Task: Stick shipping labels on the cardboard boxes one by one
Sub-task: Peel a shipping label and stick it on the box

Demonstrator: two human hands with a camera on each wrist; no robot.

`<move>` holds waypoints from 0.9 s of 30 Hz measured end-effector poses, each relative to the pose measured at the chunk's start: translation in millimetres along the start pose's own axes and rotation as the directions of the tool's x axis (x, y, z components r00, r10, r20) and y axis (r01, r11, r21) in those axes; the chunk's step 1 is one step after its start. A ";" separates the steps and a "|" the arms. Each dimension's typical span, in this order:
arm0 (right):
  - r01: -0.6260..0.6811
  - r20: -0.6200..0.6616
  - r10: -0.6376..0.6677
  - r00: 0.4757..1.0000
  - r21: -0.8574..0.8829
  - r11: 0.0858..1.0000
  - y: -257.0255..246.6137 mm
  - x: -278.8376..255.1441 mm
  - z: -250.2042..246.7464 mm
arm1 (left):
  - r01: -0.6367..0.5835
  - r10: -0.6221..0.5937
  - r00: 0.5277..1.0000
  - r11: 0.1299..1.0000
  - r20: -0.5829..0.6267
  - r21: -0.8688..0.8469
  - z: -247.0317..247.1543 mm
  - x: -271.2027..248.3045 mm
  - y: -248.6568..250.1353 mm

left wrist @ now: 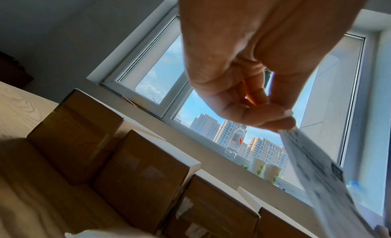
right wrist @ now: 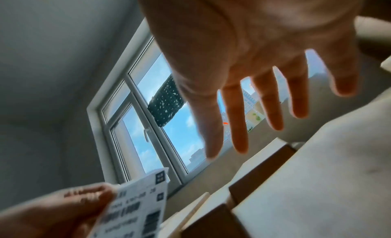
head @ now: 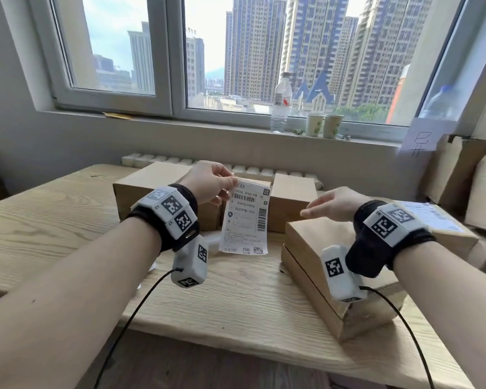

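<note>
A white shipping label (head: 246, 217) with barcodes hangs upright above the table, pinched at its top left corner by my left hand (head: 212, 181). The left wrist view shows the label (left wrist: 317, 171) edge-on below the pinching fingertips (left wrist: 283, 123). My right hand (head: 334, 203) hovers flat with straight spread fingers (right wrist: 239, 124), holding nothing, over a stack of two plain cardboard boxes (head: 320, 242) at the table's right. The label (right wrist: 139, 206) shows at the lower left of the right wrist view. A row of cardboard boxes (head: 152, 186) stands behind the label.
The wooden table (head: 68, 220) has bare surface at left and front. A labelled box (head: 438, 220) lies at far right, with more cartons (head: 466, 175) behind it. A water bottle (head: 281, 102) and two paper cups (head: 323, 124) stand on the windowsill.
</note>
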State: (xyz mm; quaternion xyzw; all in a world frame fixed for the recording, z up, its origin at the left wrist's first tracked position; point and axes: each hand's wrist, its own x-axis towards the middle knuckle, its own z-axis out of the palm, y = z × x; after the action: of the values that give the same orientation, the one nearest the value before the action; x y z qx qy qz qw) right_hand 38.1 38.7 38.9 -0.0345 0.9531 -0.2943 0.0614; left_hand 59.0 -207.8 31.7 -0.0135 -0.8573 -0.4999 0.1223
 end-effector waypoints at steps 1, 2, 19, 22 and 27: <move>-0.019 0.092 0.030 0.995 -0.115 0.993 1.6 -3.9 -1.0 | 0.004 -0.004 1.000 1.000 0.001 -0.002 2.4 0.3 0.2; -0.022 0.148 0.055 0.987 -0.217 0.976 2.4 -8.0 -1.0 | 0.007 -0.007 1.000 1.000 0.005 -0.006 5.2 0.6 0.6; -0.167 0.069 0.255 0.964 -0.590 0.790 11.7 -25.0 -3.8 | 0.037 -0.039 0.999 0.999 -0.036 -0.038 30.7 -6.3 6.1; -0.218 0.029 0.276 0.961 -0.536 0.815 17.4 -25.7 -26.0 | 0.053 -0.055 0.995 0.998 -0.088 -0.032 32.9 -6.8 7.5; -0.314 -0.033 0.353 0.935 -0.541 0.780 52.8 -32.9 -49.0 | 0.096 -0.101 0.994 0.989 -0.042 -0.110 52.1 -12.1 15.8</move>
State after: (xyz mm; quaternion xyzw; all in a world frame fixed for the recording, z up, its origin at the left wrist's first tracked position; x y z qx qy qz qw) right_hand 62.4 112.8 52.3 0.1085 0.9851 0.0019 0.1335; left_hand 62.8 -153.8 18.0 0.0342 -0.8255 -0.5511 0.1171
